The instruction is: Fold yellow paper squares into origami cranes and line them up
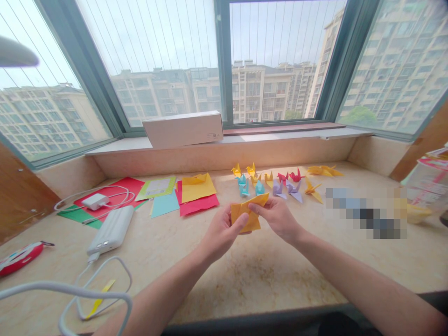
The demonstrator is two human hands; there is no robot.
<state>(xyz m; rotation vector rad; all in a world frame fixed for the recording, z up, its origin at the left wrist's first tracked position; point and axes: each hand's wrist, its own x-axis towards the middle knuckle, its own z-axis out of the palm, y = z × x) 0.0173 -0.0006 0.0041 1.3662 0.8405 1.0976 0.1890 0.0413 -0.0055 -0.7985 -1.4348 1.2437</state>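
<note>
A partly folded piece of yellow origami paper (247,219) is held up between both hands, above the stone counter. My left hand (226,228) grips its left side, thumb across the front and fingers behind. At the upper right corner, my right hand (275,212) pinches a raised flap between thumb and fingers. Just beyond the hands stand several folded paper cranes: yellow ones (251,169), blue ones (244,187), red ones (296,175) and purple ones (294,190). Left of them lie square sheets of yellow paper (198,191) over red paper (199,206).
A white power bank (111,228) with cables and a white charger (95,201) lies at left, near red paper (128,186). A white box (184,129) rests on the windowsill. Farther right are flat yellow folded pieces (325,171) and a clear plastic container (429,186).
</note>
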